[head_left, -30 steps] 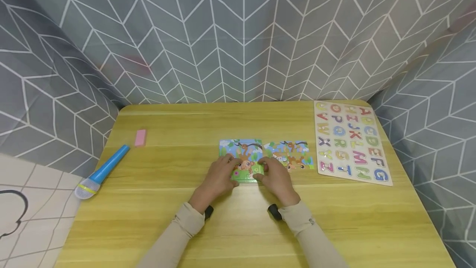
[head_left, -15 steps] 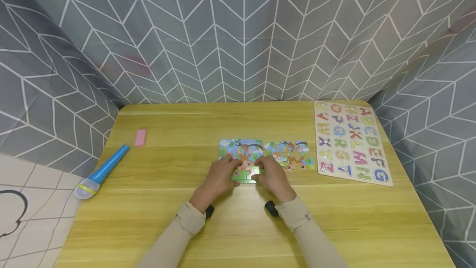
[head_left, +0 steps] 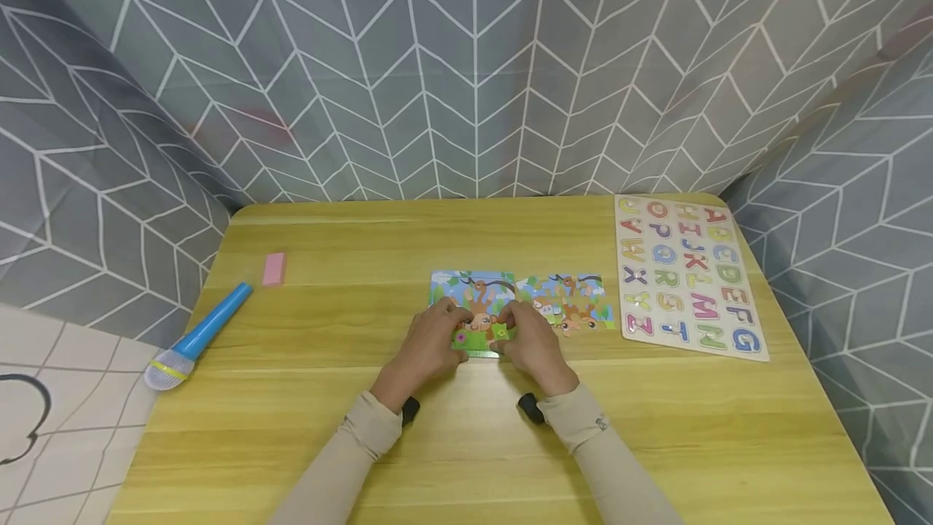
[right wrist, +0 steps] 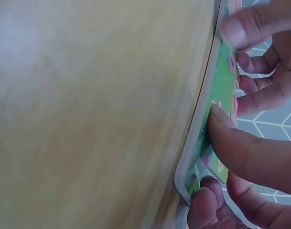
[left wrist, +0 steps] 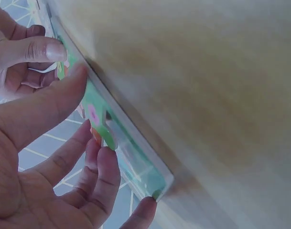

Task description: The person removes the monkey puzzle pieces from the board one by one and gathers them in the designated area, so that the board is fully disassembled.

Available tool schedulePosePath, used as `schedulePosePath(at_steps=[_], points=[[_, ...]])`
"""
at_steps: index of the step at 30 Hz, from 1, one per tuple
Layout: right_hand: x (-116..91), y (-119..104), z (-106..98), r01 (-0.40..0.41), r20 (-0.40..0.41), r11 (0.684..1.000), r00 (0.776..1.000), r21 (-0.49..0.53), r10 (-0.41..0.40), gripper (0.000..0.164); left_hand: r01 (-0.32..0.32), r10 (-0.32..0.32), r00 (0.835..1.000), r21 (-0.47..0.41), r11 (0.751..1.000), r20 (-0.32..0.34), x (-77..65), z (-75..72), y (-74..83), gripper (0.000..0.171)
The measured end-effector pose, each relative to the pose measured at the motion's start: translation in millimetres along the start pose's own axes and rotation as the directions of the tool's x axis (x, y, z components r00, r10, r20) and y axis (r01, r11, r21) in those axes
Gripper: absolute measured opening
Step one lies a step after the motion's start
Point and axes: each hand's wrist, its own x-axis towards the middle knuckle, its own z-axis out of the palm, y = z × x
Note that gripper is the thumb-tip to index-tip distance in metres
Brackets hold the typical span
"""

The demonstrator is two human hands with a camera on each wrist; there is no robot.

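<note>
A small jigsaw board with a monkey picture lies mid-table. At its lower left, my left hand pinches a green puzzle piece with a pink flower, thumb on the near side and fingertips at the far side. My right hand pinches another green puzzle piece at the lower right, tilted up from the board. A gap shows beneath the raised edges in both wrist views. Just right of the board lies a second monkey picture with a jagged lower edge, partly behind my right hand.
An alphabet board with coloured letters lies at the right on the wooden table. To the left are a pink block and a blue toy microphone. A grey patterned curtain hangs behind the table.
My right hand has shifted slightly left, its fingers coming together on the green piece, which now tilts up. My left hand stays in nearly the same place.
</note>
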Motion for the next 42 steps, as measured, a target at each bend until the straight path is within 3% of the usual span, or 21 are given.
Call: schedulePosePath(at_steps=[6,9,16,24,33,42], points=[[-0.2,0.6,1.1,0.006,0.014,1.000,1.000,0.010,-0.006,0.040,0.004,-0.005,0.999,-0.048,0.999,-0.037,2.1,-0.9,0.6,0.019],[-0.4,0.5,0.8,0.009,0.032,1.000,0.999,0.011,-0.009,0.041,-0.001,-0.002,0.998,-0.051,0.999,-0.060,2.6,0.6,0.6,0.009],[-1.6,0.6,0.9,0.015,0.035,1.000,0.999,0.018,-0.016,0.040,-0.007,0.004,0.998,-0.040,0.999,-0.063,3.5,4.5,-0.7,0.009],[-5.9,2.7,1.7,0.085,-0.044,0.995,0.996,0.058,-0.082,0.031,0.050,-0.052,0.998,-0.068,0.996,-0.029,5.0,0.8,1.0,0.010],[-21.0,-4.8,5.9,0.180,-0.120,0.976,0.979,0.122,-0.166,0.025,0.043,-0.044,0.999,-0.074,0.996,-0.022,4.8,-3.8,2.9,0.008],[-24.4,-0.7,5.6,0.178,-0.182,0.956,0.974,0.233,-0.137,0.023,0.014,-0.017,0.999,-0.062,0.998,-0.042,3.1,-7.2,5.5,0.012]])
